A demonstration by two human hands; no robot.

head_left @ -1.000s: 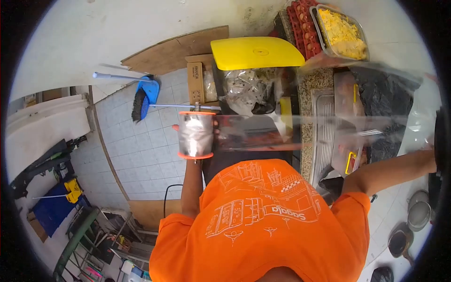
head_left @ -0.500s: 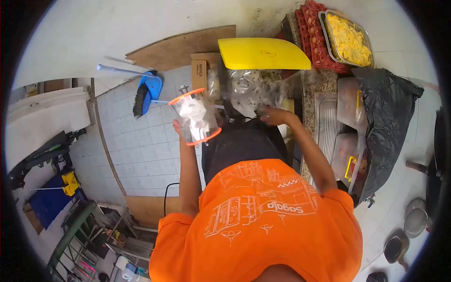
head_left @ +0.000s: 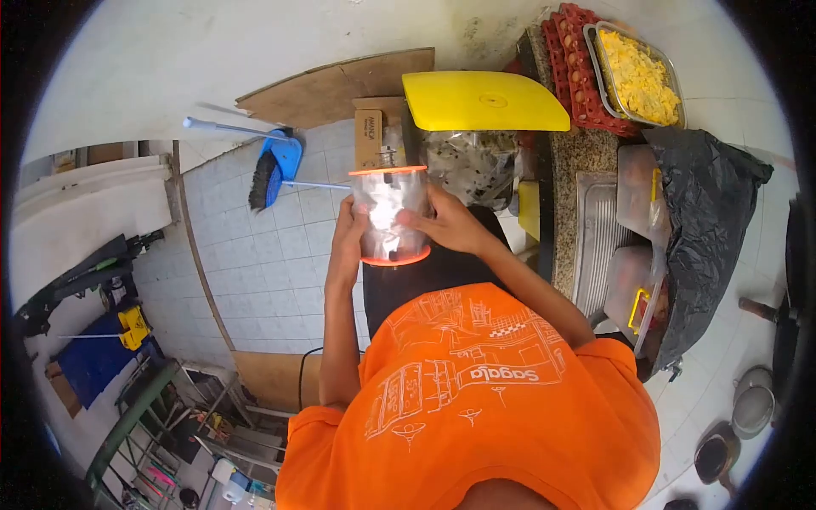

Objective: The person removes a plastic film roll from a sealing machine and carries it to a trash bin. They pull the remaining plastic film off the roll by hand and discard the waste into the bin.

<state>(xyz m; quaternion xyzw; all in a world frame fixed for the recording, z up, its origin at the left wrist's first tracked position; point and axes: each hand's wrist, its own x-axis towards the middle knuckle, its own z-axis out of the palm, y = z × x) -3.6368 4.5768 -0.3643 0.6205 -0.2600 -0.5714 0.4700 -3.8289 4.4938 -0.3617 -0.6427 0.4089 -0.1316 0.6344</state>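
Both hands have hold of a clear cylindrical container with orange rims (head_left: 391,246), upright in front of my body. My left hand (head_left: 347,242) is wrapped round its left side. On the right side, my right hand (head_left: 450,225) grips it with the thumb across the front. A small metal fitting (head_left: 387,156) shows at the top rim. Bright glare hides what is inside, if anything. Just beyond the container is a bin lined with a clear plastic bag (head_left: 472,166), its yellow lid (head_left: 489,100) raised.
A cardboard box (head_left: 368,136) stands beside the bin. On the left lie a blue dustpan (head_left: 285,157) and a broom (head_left: 262,180). The granite counter on the right carries egg trays (head_left: 571,51), a dish of yellow food (head_left: 642,76), a metal drainer (head_left: 595,229) and a black plastic bag (head_left: 710,204).
My right hand has left the bin's bag and taken hold of the container. The container has moved right with my left hand and gone from tilted to upright.
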